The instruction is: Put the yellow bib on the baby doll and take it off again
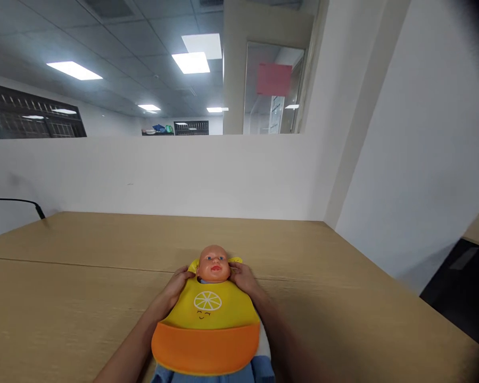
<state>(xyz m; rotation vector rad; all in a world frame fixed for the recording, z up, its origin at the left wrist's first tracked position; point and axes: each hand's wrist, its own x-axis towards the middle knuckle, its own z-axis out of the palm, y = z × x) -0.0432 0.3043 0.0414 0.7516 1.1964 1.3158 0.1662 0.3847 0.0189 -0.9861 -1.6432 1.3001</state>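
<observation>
A baby doll [214,260] lies face up on the wooden table, its head pointing away from me. Over its chest is a yellow bib [227,303] with a white lemon slice, a small smiling face and an orange catch pocket [205,348]. My left hand [179,281] is closed on the bib's neck strap, left of the doll's head. On the other side, my right hand [241,276] grips the other strap close to the doll's cheek. Yellow strap ends show beyond both hands. Blue clothing [259,368] shows below the bib, and the fingertips are partly hidden.
The wooden table [83,298] has a seam running across it and meets a low white wall [191,175]. A black cable [16,200] comes down at the far left. A black object [455,298] stands beyond the table's right edge.
</observation>
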